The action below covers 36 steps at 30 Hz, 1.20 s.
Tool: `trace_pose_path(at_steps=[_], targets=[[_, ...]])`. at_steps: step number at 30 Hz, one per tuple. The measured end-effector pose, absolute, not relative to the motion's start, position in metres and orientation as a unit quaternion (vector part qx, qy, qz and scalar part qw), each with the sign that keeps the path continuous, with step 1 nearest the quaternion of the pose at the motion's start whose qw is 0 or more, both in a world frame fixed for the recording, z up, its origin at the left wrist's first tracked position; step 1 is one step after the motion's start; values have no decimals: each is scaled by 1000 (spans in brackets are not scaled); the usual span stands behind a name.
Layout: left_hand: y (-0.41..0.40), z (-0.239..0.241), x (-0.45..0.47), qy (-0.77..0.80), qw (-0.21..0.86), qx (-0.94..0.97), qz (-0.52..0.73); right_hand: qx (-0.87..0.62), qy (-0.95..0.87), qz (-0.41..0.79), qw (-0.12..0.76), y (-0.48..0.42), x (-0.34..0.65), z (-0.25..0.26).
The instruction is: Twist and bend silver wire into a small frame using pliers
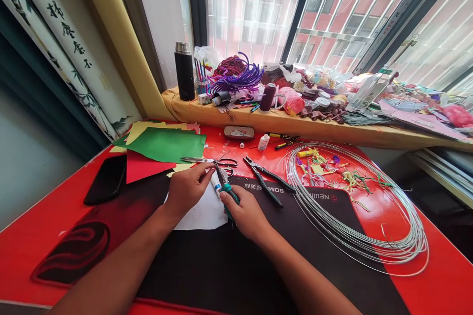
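My right hand [246, 209] is closed around the green handles of a pair of pliers [220, 174], whose jaws point up and away from me. At the jaw tips, my left hand [189, 187] pinches a thin wire-like strand [222, 155]; its exact shape is too fine to make out. Under both hands lies a white sheet of paper [201, 214], with a white and blue tube [216, 183] on it, partly behind the pliers. Scissors [201, 160] rest just beyond my fingers. A second pair of pliers [264, 182] with dark handles lies to the right, jaws slightly apart.
A large coil of silver wire [369, 248] spreads over the right side, around colourful scraps [321, 167]. Coloured paper [166, 143] and a black phone [106, 180] lie left. A small white bottle [263, 142] stands behind. Yarn [236, 74] and a black flask [184, 74] crowd the sill.
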<state>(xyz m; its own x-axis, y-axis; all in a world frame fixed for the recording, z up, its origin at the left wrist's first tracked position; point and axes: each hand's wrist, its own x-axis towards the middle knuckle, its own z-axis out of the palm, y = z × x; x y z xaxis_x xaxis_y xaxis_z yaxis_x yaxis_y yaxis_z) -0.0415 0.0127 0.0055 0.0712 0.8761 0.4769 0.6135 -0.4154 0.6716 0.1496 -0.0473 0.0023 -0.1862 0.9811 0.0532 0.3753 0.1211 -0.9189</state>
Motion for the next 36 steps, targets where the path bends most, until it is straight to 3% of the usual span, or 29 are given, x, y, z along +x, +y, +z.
trace_pose_path(at_steps=[11,19,23,28,36], targets=[[13,11,-46,507,139,738,423,-573,-694,316,301,-49,151,11],[18,17,-43,452,485,612,431,-595,-717,223,286,-45,157,5],[19,22,-43,425,601,525,428,-599,-722,185,292,-43,161,3],[18,26,-43,393,694,435,418,-586,-734,160,302,-43,162,-1],[18,29,-42,375,716,395,437,-565,-755,134,306,-44,162,-3]])
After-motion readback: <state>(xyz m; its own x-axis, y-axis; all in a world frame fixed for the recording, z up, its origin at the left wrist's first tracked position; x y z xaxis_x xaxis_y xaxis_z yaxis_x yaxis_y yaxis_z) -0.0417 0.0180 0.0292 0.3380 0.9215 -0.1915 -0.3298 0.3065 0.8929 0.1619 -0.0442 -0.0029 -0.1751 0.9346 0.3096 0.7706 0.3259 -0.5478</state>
